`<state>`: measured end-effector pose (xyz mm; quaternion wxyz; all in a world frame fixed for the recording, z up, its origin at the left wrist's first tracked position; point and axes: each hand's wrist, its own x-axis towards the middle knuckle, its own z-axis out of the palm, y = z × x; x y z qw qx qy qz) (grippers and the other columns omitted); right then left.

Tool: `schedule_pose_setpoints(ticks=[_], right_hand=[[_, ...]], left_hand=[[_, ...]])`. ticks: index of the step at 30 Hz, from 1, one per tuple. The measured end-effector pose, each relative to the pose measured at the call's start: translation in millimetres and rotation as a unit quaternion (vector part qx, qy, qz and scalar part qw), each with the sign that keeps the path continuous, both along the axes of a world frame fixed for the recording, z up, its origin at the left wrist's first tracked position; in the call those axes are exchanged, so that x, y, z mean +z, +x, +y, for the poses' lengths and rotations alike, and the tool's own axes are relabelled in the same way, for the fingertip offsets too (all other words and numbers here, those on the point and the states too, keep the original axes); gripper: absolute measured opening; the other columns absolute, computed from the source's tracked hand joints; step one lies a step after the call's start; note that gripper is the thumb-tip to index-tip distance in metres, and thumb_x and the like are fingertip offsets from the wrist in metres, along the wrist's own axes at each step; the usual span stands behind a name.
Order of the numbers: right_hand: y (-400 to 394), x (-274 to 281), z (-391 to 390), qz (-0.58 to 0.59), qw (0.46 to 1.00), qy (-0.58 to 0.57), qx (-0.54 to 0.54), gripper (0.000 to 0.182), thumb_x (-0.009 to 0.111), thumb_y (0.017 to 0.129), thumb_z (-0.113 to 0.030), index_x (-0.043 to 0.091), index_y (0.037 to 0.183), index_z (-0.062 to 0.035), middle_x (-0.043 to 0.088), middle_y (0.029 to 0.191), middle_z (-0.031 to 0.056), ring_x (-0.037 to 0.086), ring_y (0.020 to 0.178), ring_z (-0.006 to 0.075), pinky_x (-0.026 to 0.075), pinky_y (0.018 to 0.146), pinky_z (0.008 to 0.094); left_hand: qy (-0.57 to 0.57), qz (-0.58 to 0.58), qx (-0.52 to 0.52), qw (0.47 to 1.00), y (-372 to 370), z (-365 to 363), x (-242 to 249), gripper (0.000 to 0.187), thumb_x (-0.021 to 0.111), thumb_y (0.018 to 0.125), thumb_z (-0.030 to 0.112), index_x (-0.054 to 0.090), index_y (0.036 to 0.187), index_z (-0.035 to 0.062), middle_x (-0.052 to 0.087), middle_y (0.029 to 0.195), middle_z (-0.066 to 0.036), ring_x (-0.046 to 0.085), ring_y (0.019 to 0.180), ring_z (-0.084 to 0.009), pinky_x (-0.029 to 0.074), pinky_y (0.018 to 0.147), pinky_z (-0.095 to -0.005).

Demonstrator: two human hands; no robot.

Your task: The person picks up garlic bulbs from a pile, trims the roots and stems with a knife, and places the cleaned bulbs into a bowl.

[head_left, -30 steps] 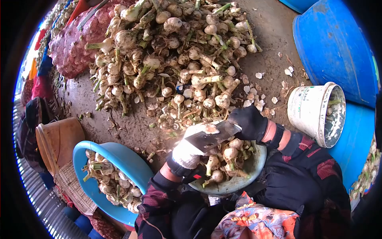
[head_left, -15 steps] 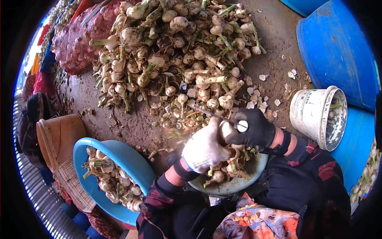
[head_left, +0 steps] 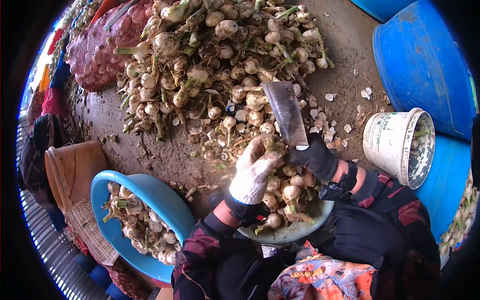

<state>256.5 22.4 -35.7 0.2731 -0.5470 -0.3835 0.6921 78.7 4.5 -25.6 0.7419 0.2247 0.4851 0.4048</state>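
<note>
My left hand, in a white glove, is closed on a garlic bulb whose green stem end shows at the fingertips. My right hand, in a black glove, grips the handle of a wide-bladed knife, its blade pointing up and away over the pile's near edge. Both hands are close together above a basin of garlic bulbs in front of my lap. Beyond them lies a large heap of garlic with stems.
A tilted blue basin of garlic stands at the left, beside a brown bucket. On the right are a white bucket and large blue tubs. A red mesh sack lies upper left.
The knife has swung up and away, so its broad blade now shows. My hands have moved slightly apart, and the left has turned upward, uncovering more bulbs in the basin.
</note>
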Motion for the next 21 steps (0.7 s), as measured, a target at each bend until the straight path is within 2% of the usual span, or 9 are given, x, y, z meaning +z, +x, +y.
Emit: schedule_pose_setpoints(ticks=[5, 7, 8, 11, 13, 15, 16, 19, 21], right_hand=[[5.1, 5.2, 7.4, -0.150, 0.973, 0.134, 0.109, 0.018, 0.074, 0.070, -0.016, 0.062, 0.076, -0.0027, 0.061, 0.063, 0.0054, 0.058, 0.057, 0.0131, 0.047, 0.056, 0.0308], [1.9, 11.6, 8.6, -0.145, 0.929, 0.311, 0.138, 0.018, 0.073, 0.069, -0.016, 0.060, 0.070, -0.0032, 0.059, 0.060, 0.0122, 0.061, 0.055, 0.0222, 0.047, 0.054, 0.0339], [2.8, 10.3, 11.4, -0.189, 0.904, 0.335, 0.186, 0.017, 0.070, 0.069, -0.018, 0.062, 0.072, -0.0037, 0.060, 0.063, 0.0154, 0.063, 0.059, 0.0309, 0.048, 0.055, 0.0372], [21.7, -24.0, 12.5, -0.309, 0.867, 0.270, 0.284, 0.016, 0.063, 0.076, -0.020, 0.059, 0.072, -0.0048, 0.056, 0.061, 0.0158, 0.058, 0.054, 0.0287, 0.044, 0.051, 0.0369], [32.9, -32.2, 8.9, -0.315, 0.874, 0.238, 0.284, 0.018, 0.061, 0.074, -0.022, 0.058, 0.069, -0.0050, 0.056, 0.061, 0.0165, 0.058, 0.055, 0.0309, 0.045, 0.052, 0.0387], [43.1, -34.1, 7.5, -0.315, 0.893, 0.226, 0.227, 0.017, 0.062, 0.071, -0.020, 0.060, 0.073, -0.0034, 0.056, 0.060, 0.0162, 0.059, 0.055, 0.0275, 0.045, 0.053, 0.0371], [43.5, -29.2, 10.5, -0.295, 0.915, 0.174, 0.212, 0.020, 0.065, 0.069, -0.021, 0.063, 0.076, -0.0021, 0.059, 0.060, 0.0147, 0.060, 0.056, 0.0207, 0.046, 0.054, 0.0337], [49.8, -31.1, 14.8, -0.293, 0.930, 0.120, 0.187, 0.022, 0.067, 0.068, -0.020, 0.064, 0.078, -0.0005, 0.062, 0.062, 0.0118, 0.059, 0.057, 0.0148, 0.046, 0.056, 0.0309], [47.0, -24.9, 18.2, -0.283, 0.936, 0.120, 0.171, 0.025, 0.067, 0.069, -0.022, 0.064, 0.078, 0.0001, 0.062, 0.062, 0.0141, 0.060, 0.058, 0.0187, 0.047, 0.056, 0.0327]], left_hand=[[-0.058, -0.026, 0.026, 0.998, -10.7, 8.7, 1.8, 0.036, 0.059, 0.079, 0.005, 0.053, 0.113, -0.0040, 0.060, 0.088, -0.006, 0.058, 0.073, -0.0124, 0.049, 0.069, -0.0255], [-0.032, 0.121, -0.079, 0.989, -9.9, 13.8, 16.6, 0.025, 0.061, 0.077, 0.005, 0.059, 0.100, -0.0049, 0.059, 0.080, -0.003, 0.055, 0.067, -0.0107, 0.045, 0.062, -0.0222], [-0.040, 0.100, -0.055, 0.993, -9.8, 9.9, 12.5, 0.017, 0.063, 0.077, 0.005, 0.061, 0.090, -0.0050, 0.059, 0.074, -0.002, 0.053, 0.064, -0.0096, 0.041, 0.057, -0.0211], [-0.082, 0.020, -0.060, 0.995, -22.0, 15.5, 39.3, 0.021, 0.065, 0.076, 0.006, 0.062, 0.094, -0.0055, 0.060, 0.074, -0.003, 0.053, 0.060, -0.0087, 0.041, 0.056, -0.0208], [-0.003, 0.023, -0.196, 0.980, -34.3, 7.2, 40.6, 0.042, 0.075, 0.074, 0.022, 0.061, 0.103, -0.0050, 0.061, 0.079, -0.007, 0.057, 0.065, -0.0142, 0.047, 0.063, -0.0266], [0.290, 0.143, -0.442, 0.836, -36.1, 16.3, 34.1, 0.049, 0.077, 0.072, 0.028, 0.061, 0.106, -0.0030, 0.062, 0.087, -0.009, 0.060, 0.078, -0.0196, 0.049, 0.072, -0.0309], [0.351, 0.163, -0.420, 0.820, -29.4, 22.9, 33.7, 0.052, 0.075, 0.074, 0.028, 0.058, 0.113, -0.0014, 0.062, 0.091, -0.010, 0.060, 0.086, -0.0225, 0.049, 0.077, -0.0331], [0.104, 0.113, -0.210, 0.966, -46.6, 41.3, -13.3, 0.057, 0.067, 0.079, 0.039, 0.051, 0.119, 0.0016, 0.059, 0.071, -0.004, 0.057, 0.061, -0.0137, 0.049, 0.059, -0.0279], [-0.026, 0.176, -0.050, 0.983, -41.6, 89.1, -30.0, 0.052, 0.064, 0.081, 0.042, 0.052, 0.111, 0.0015, 0.056, 0.063, -0.002, 0.054, 0.052, -0.0104, 0.044, 0.048, -0.0244]])
